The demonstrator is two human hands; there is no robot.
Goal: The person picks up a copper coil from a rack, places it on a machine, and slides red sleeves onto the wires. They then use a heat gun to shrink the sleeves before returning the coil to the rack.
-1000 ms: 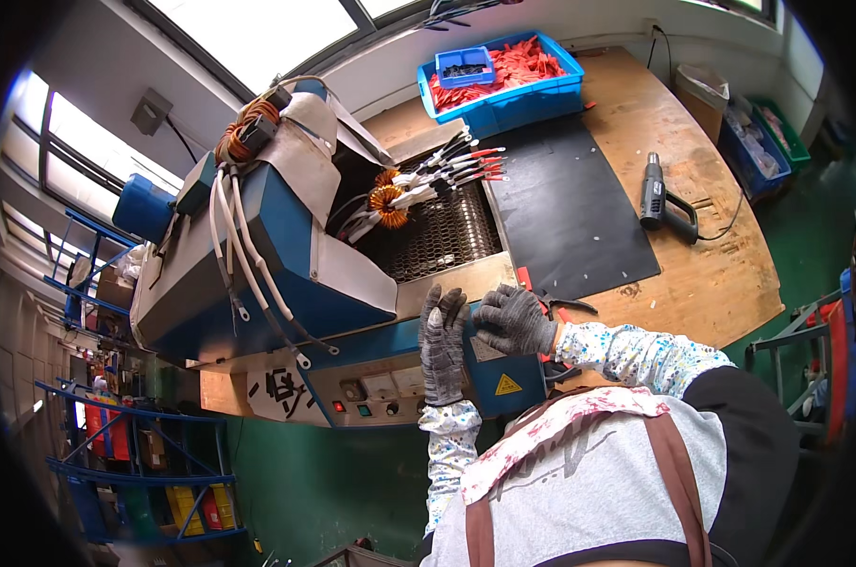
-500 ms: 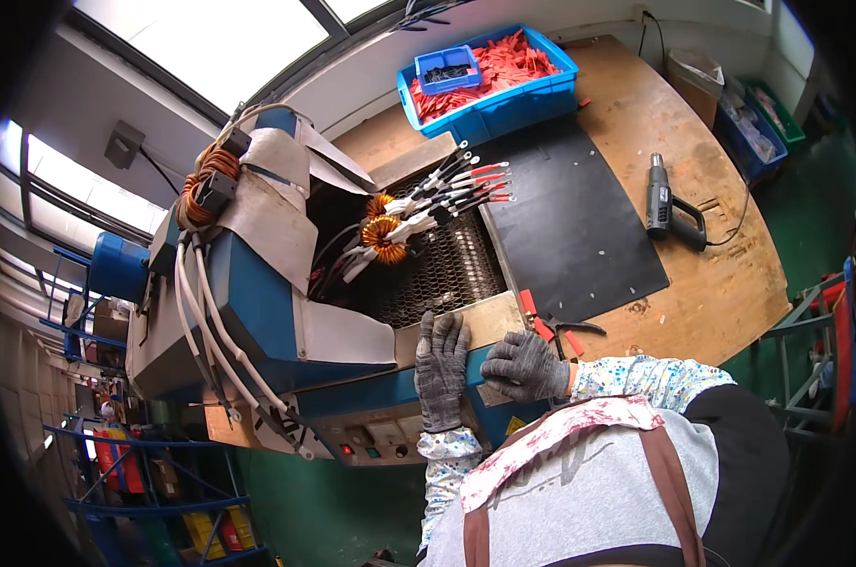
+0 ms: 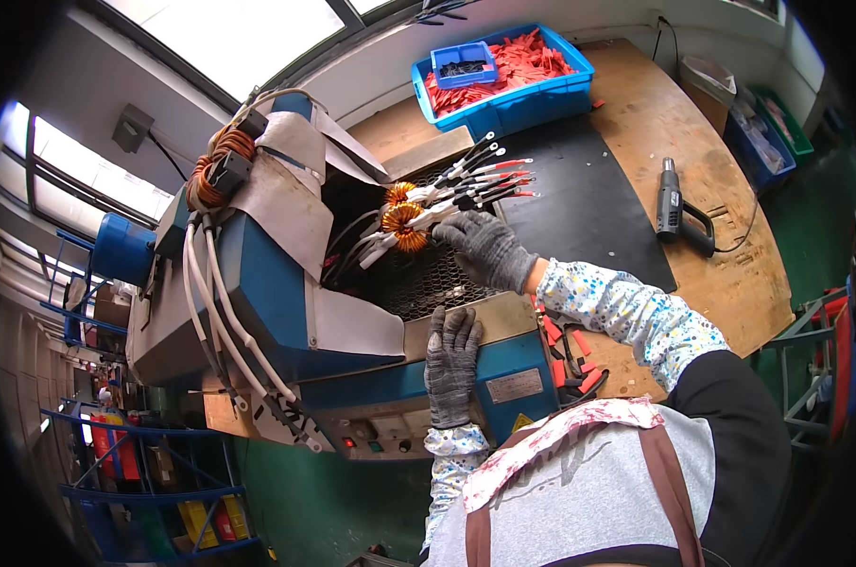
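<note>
Both my hands wear grey knit gloves. My left hand [image 3: 452, 364] lies flat on the front metal rim [image 3: 518, 321] of a blue and grey machine [image 3: 258, 274], fingers stretched out. Over the machine's mesh bed [image 3: 428, 283], my right hand [image 3: 489, 248] has its fingers bent onto white-sleeved leads; its thumb is hidden. These leads belong to the nearer copper-wound ring coil [image 3: 405, 230]. A second ring coil [image 3: 399, 194] sits just behind it. Lugged cable ends [image 3: 503, 170], some black and some red, point right past the bed.
A blue bin [image 3: 513, 109] of red pieces, with a smaller blue tray [image 3: 463, 66] on it, stands at the back. A black mat [image 3: 579, 208] lies right of the bed. Further right rests a heat gun [image 3: 675, 213]. Hand cutters [image 3: 571, 354] and red scraps lie near my right sleeve.
My right hand has moved from the machine's front edge, forward and left, over the mesh bed to the coil's leads. My left hand remains on the rim. The view has shifted slightly.
</note>
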